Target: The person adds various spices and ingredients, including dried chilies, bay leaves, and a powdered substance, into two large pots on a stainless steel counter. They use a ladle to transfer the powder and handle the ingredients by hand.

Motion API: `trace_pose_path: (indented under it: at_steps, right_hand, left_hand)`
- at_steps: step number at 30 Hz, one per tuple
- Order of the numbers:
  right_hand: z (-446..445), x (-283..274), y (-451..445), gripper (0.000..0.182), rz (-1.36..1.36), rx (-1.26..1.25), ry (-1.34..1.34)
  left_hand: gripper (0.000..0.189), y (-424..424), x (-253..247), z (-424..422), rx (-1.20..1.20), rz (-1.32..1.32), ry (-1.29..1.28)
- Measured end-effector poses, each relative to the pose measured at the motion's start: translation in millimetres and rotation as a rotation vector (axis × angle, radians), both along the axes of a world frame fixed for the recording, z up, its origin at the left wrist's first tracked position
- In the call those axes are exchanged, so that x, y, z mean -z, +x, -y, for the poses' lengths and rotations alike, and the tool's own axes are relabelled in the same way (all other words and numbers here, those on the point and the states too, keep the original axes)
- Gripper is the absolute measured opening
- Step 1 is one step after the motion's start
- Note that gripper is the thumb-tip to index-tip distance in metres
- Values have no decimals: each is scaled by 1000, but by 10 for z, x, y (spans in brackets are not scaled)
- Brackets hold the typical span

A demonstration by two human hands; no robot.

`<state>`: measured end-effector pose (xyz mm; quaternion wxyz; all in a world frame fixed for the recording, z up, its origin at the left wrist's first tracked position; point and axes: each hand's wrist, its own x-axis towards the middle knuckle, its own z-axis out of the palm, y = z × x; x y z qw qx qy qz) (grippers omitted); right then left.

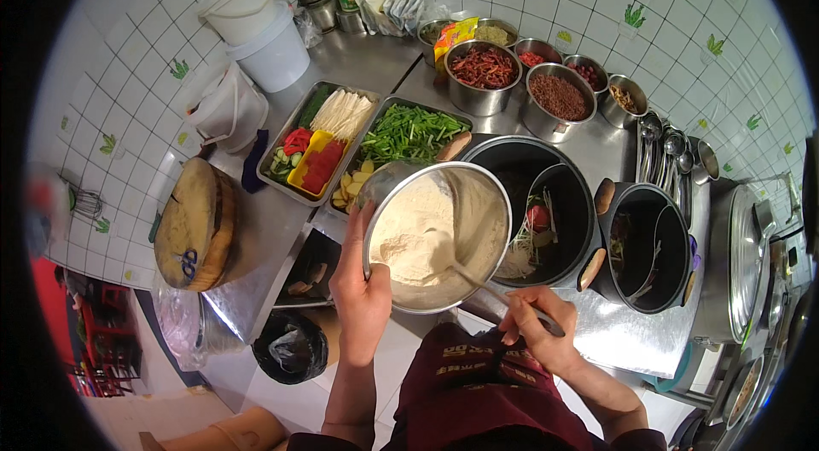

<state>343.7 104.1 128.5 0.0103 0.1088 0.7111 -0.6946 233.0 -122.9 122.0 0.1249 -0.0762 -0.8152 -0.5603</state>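
Note:
My left hand (363,291) grips the left rim of a steel bowl (503,220), which is tilted toward me. Pale, cream-coloured powder (409,227) heaps up inside it and coats the right inner wall. In my right hand (540,326) is the handle of a metal spoon (489,290), whose head is sunk in the powder and hidden. Right behind the bowl stands a dark divided pot (579,195) with white shreds, a red round item and other ingredients at its bottom. The bowl covers part of this pot and of the vegetable tray.
A smaller divided pot (646,246) sits to the right, beside a large lidded steel pot (723,265). Trays hold cut green vegetables (409,131) and enoki mushrooms (345,113). Steel pots of dried chillies (483,69) line the back. At left are a round chopping block (192,220) and white buckets (272,48).

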Motion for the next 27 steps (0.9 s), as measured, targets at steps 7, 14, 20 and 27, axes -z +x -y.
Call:
trace_pose_path:
  at_steps: [7, 14, 20, 27]
  right_hand:
    - [61, 66, -68, 20, 129, 133, -262]
    - [91, 17, -119, 22, 92, 138, -241]
    - [-53, -145, -241, 18, 74, 245, -312]
    - [-66, -171, -335, 23, 31, 169, -354]
  left_hand:
    - [66, 7, 43, 70, 16, 37, 54]
    - [65, 19, 25, 183, -56, 117, 61]
    - [67, -67, 10, 234, -172, 199, 56]
    - [67, -188, 132, 284, -180, 185, 89]
